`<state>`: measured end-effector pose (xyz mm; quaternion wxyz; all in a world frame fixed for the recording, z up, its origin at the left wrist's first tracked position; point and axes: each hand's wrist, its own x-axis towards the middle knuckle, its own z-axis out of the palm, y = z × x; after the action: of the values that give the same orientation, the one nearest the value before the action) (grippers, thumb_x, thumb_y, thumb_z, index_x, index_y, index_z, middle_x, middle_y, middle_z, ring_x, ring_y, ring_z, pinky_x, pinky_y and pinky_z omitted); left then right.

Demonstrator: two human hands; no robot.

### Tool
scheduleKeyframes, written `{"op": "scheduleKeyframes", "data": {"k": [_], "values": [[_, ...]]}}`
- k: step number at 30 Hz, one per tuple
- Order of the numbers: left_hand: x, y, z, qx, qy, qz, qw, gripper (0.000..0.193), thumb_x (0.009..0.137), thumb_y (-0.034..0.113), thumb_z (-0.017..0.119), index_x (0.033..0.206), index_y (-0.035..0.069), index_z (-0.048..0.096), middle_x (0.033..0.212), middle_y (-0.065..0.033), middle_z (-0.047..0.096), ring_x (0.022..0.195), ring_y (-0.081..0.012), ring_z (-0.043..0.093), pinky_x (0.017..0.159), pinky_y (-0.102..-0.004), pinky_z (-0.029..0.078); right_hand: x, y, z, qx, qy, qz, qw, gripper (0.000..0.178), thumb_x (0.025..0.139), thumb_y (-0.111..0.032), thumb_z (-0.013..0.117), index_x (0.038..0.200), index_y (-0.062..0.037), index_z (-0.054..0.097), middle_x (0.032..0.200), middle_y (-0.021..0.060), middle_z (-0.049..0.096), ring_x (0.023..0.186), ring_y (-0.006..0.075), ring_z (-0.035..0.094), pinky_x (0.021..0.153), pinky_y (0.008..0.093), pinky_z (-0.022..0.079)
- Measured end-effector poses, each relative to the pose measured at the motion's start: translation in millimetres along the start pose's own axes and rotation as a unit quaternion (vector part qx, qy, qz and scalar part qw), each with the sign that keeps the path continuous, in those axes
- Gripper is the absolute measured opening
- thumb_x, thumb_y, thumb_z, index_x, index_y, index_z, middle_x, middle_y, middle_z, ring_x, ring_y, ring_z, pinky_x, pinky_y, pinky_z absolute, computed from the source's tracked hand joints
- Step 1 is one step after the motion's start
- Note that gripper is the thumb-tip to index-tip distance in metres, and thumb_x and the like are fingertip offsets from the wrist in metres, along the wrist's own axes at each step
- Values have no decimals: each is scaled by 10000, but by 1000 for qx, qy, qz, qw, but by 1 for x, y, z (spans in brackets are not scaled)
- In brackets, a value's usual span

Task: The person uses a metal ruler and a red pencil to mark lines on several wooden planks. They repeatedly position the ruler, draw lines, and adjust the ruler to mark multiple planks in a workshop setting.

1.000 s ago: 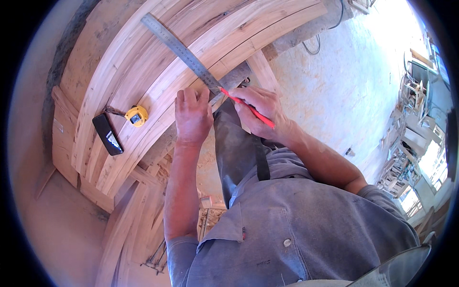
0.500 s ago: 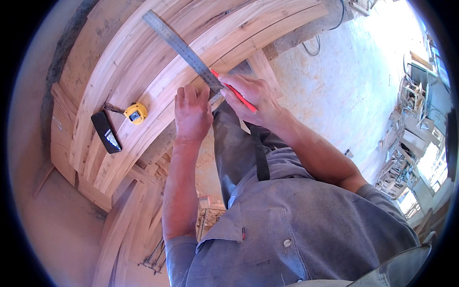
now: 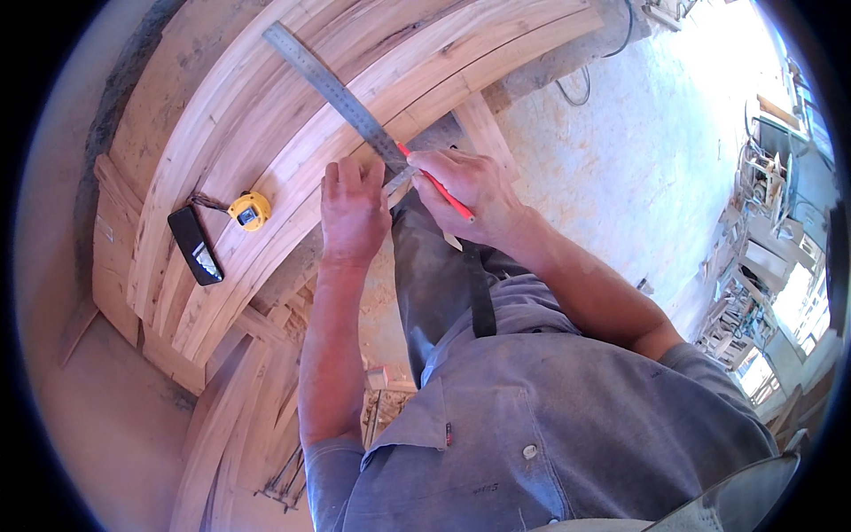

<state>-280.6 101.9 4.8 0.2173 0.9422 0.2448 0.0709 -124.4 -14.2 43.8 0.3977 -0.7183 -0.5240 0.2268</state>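
Note:
A metal carpenter's square [image 3: 332, 89] lies with its graduated blade across the curved wooden boards [image 3: 292, 164]. Bent fingers of my left hand [image 3: 356, 208] close at the boards' near edge, by the corner of the square and its short arm; the exact grip is partly hidden. In my right hand [image 3: 468, 191] is a red pencil [image 3: 450, 197], pinched and slanted, its upper-left end against the blade's edge near that corner. Left of my hands, a yellow tape measure [image 3: 250, 211] and a black phone [image 3: 196, 246] rest on the boards.
More curved wood pieces [image 3: 232, 426] stand at the lower left, near several metal rods [image 3: 285, 479]. A dusty pale floor [image 3: 612, 168] stretches off to the right, with a loop of cable [image 3: 576, 93]. Scrap wood and clutter [image 3: 762, 204] line the far right side.
My right hand and the pencil have slid a little toward me along the blade's edge. My left hand, the square, the tape measure and the phone hold nearly the same places.

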Motion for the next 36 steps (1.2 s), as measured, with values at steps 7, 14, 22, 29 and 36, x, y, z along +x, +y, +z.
{"op": "scheduleKeyframes", "data": {"k": [7,14,22,29,36], "values": [[-2,0,3,15,-7,-2,1000,301,672,17,709,955,81,628,909,-113,499,872,-307,522,745,-439,455,8,2,6,-7,-8,4,1000,181,876,-55,626,1045,-7,584,809,174,638,724,372,641,615,443,503],[0,3,2,13,-8,-8,1000,302,665,8,711,943,80,619,907,-112,495,878,-311,521,748,-440,450,18,0,5,-6,-6,15,1000,190,856,-27,626,1044,-2,604,786,175,640,716,378,641,608,438,499],[-2,3,-1,17,-11,-18,1000,412,651,20,795,1042,57,670,916,-105,519,880,-305,534,781,-434,480,-24,-4,-8,-87,-127,90,984,135,858,-54,625,989,-22,608,750,166,642,693,375,643,599,449,502],[-37,18,-15,-47,191,-49,979,266,795,7,725,1057,20,677,991,-111,592,829,-275,579,716,-382,480,-27,-16,-18,-2,-51,63,997,137,861,-49,655,991,-25,620,738,157,641,669,356,648,585,411,509],[-87,23,-27,-455,367,-432,686,231,894,-18,620,1121,-59,624,1031,-130,665,937,-224,649,856,-343,527,-2,-8,-15,19,5,20,1000,127,842,-55,669,946,-23,602,732,141,631,675,337,641,590,428,497]]}}
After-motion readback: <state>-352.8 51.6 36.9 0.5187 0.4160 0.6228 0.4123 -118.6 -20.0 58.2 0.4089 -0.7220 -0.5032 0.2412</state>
